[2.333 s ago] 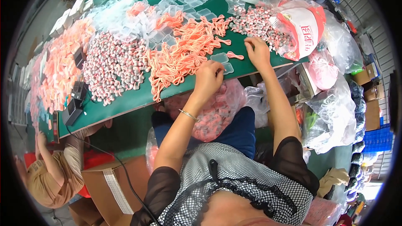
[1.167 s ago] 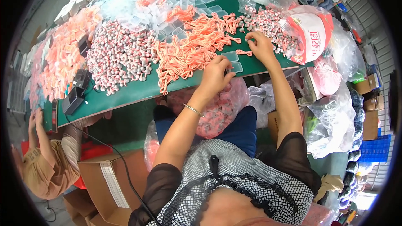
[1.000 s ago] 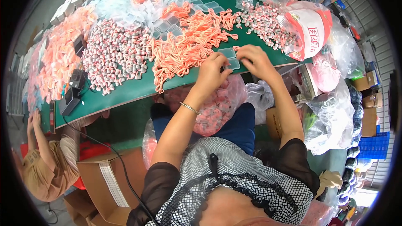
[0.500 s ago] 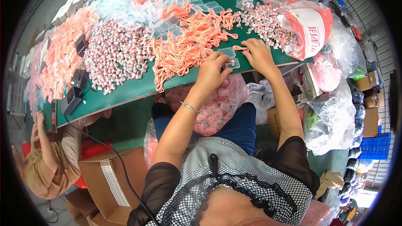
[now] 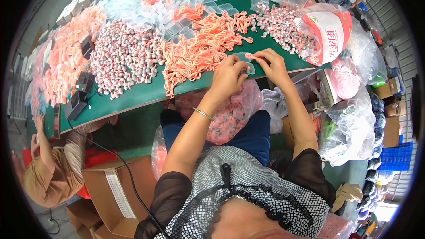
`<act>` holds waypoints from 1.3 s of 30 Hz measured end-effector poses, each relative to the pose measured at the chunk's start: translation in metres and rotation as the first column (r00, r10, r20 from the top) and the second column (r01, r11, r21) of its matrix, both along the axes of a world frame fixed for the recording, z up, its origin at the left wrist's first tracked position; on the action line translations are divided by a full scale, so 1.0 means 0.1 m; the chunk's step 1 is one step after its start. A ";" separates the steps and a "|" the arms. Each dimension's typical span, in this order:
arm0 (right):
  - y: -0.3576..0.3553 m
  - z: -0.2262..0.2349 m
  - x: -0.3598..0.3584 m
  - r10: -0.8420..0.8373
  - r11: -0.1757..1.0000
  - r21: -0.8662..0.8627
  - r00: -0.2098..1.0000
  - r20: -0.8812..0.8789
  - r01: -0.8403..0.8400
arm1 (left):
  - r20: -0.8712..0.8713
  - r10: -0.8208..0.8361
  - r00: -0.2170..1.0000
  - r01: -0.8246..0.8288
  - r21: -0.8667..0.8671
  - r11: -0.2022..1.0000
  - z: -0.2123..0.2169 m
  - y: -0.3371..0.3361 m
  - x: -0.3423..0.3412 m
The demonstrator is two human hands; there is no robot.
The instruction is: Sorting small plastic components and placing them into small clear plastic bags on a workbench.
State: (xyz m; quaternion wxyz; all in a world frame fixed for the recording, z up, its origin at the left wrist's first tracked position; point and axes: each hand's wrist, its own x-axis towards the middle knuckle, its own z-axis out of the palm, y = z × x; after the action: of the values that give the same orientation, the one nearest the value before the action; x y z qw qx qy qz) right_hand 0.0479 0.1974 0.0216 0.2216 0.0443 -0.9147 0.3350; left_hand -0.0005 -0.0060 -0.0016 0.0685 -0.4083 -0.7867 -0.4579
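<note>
At the green table's (image 5: 133, 102) near edge, your left hand (image 5: 228, 76) and right hand (image 5: 272, 64) pinch a small clear plastic case (image 5: 246, 62); hold it level while seating the orange piece (image 5: 250, 56).

Long green worktable (image 5: 146, 95), cardboard boxes (image 5: 113, 186) on the floor, stacked blue crates (image 5: 396, 157), daylight at right.

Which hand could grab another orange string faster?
Probably the left hand: it sits right beside the orange strings. The right hand is farther from them, pinching the clear tray.
</note>
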 end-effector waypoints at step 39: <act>-0.09 -0.04 -0.26 0.076 0.924 0.381 0.995 -0.068 -0.045 | -0.007 0.031 1.000 -0.030 0.056 0.998 -0.07 0.01 -0.01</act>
State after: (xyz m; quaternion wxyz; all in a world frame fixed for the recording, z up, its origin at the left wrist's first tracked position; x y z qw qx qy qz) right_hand 0.0216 0.1883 0.0173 0.2354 0.1282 -0.9506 0.1567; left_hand -0.0019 -0.0054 -0.0081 0.0901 -0.3961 -0.7793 -0.4771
